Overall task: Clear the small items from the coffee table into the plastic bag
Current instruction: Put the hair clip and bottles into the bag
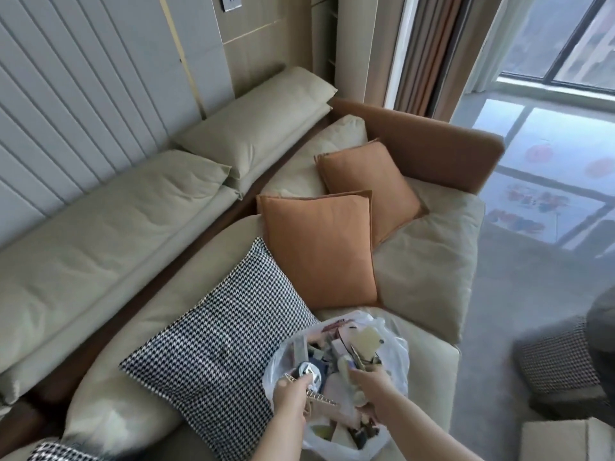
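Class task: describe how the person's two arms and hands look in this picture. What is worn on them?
Both forearms enter from the bottom edge, bare with no sleeves showing. The left hand and right hand wear no gloves. No watch, bracelet or ring can be made out; the frame is somewhat blurred.

I count two hands in my view: the left hand [293,392] and the right hand [371,382], both at one plastic bag [397,356] near the sofa's front edge. The small items [332,357] inside the bag are a blurred jumble, so I cannot give their number. On the one sofa [429,267] I count three throw pillows on the seat: two orange pillows [319,247], and one houndstooth pillow [219,344]. Along the sofa's back edge I count two long beige back cushions [109,224]. A second houndstooth piece [559,356] sits on the floor at the right. One cardboard box [565,440] shows at the lower right corner.
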{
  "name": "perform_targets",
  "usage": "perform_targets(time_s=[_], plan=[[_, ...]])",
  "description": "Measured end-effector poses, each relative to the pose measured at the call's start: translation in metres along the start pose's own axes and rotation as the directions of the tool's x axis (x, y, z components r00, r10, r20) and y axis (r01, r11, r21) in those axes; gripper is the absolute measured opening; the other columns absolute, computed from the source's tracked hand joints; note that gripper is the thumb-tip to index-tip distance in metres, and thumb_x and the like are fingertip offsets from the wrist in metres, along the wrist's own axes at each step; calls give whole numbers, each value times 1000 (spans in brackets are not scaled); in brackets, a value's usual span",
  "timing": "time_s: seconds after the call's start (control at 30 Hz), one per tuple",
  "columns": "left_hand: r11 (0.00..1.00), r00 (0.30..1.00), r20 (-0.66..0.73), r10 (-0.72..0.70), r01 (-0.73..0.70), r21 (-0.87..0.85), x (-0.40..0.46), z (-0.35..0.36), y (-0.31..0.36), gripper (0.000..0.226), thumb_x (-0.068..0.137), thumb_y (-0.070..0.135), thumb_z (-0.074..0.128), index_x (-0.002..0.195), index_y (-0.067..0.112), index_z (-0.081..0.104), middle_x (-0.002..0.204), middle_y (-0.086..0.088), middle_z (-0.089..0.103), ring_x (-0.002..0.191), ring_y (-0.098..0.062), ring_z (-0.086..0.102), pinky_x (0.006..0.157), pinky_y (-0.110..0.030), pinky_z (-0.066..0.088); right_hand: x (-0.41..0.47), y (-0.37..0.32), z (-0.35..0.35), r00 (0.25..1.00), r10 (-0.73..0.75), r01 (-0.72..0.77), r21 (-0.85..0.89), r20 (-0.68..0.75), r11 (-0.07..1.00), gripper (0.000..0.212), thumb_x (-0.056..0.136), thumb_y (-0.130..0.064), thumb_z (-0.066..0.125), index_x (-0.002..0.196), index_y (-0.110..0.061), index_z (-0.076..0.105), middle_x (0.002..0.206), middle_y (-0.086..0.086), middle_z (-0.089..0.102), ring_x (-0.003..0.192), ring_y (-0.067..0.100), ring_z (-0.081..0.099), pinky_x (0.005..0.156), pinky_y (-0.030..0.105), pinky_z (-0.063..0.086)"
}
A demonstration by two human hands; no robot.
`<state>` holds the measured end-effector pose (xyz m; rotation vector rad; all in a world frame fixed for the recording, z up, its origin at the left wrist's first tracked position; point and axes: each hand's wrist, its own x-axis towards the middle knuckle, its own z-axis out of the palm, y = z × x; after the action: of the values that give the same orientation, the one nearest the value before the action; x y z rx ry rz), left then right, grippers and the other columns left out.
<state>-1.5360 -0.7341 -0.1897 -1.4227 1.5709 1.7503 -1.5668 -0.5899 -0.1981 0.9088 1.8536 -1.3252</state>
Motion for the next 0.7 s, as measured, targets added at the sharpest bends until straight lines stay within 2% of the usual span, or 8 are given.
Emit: perform_targets(time_s=[0.1, 0.17, 0.23, 0.3, 0.37, 0.43, 0.5, 0.7], plan=[[999, 1000, -25, -10, 11, 42, 32, 22, 9, 65, 86, 15, 66, 141, 1, 34, 137, -18, 45, 123, -35, 45, 99, -42, 38, 33, -10, 5, 998, -52, 50, -57, -26, 997, 14, 88, -19, 60, 95, -8, 59, 78, 5, 62, 65, 16, 56, 58, 27, 45], [1000, 999, -21, -27, 28, 10, 52, 35, 12, 67, 85, 16, 68, 142, 4, 35, 140, -18, 43, 123, -34, 46, 99, -43, 39, 53, -15, 5, 996, -77, 73, -113, -34, 991, 30, 84, -20, 64, 110, -7, 56, 86, 4, 65, 72, 16, 59, 62, 25, 46], [999, 999, 8, -38, 38, -22, 71, 47, 9, 44, 84, 14, 70, 123, 9, 51, 113, -14, 59, 91, -27, 58, 75, -32, 48, 68, -17, 5, 993, -106, 96, -180, -44, 979, 46, 85, -22, 63, 126, -10, 45, 103, 6, 63, 80, 17, 58, 64, 25, 47], [1000, 1000, 2, 1, -1, 9, 81, 52, 4, 19, 84, 7, 68, 86, 13, 51, 69, -4, 55, 52, -13, 52, 41, -20, 42, 76, -15, 3, 987, -142, 120, -240, -76, 963, 51, 88, -22, 59, 134, -11, 39, 113, 11, 62, 88, 22, 58, 74, 30, 51], [999, 1000, -4, 3, -3, 40, 87, 58, -2, 18, 84, -2, 64, 90, 11, 52, 56, 0, 55, 49, -13, 50, 36, -16, 40, 81, -10, 0, 984, -161, 133, -276, -81, 952, 53, 87, -16, 56, 137, -15, 37, 100, 9, 64, 83, 23, 61, 70, 29, 49], [995, 1000, 16, 18, -19, 103, 89, 60, -8, 40, 84, -1, 64, 122, 8, 53, 88, -7, 65, 77, -19, 53, 65, -23, 48, 80, -6, -4, 982, -178, 148, -346, -56, 926, 53, 88, -19, 56, 138, -15, 36, 96, 3, 60, 73, 14, 55, 62, 25, 42], [978, 999, 5, 54, -54, 202, 88, 57, -14, 54, 82, 2, 67, 133, 6, 48, 121, -13, 60, 96, -21, 52, 86, -30, 44, 72, -3, -7, 982, -185, 154, -418, -33, 895, 55, 91, -29, 55, 140, -15, 35, 114, 3, 59, 79, 12, 52, 66, 24, 41], [896, 989, 37, 142, -144, 420, 43, 45, -13, 61, 86, 15, 64, 141, 13, 39, 132, -6, 54, 101, -23, 61, 72, -24, 50, 31, 8, -19, 971, -239, 208, -453, -11, 867, 39, 91, -29, 53, 127, -14, 49, 110, 3, 62, 97, 20, 61, 87, 35, 50]])
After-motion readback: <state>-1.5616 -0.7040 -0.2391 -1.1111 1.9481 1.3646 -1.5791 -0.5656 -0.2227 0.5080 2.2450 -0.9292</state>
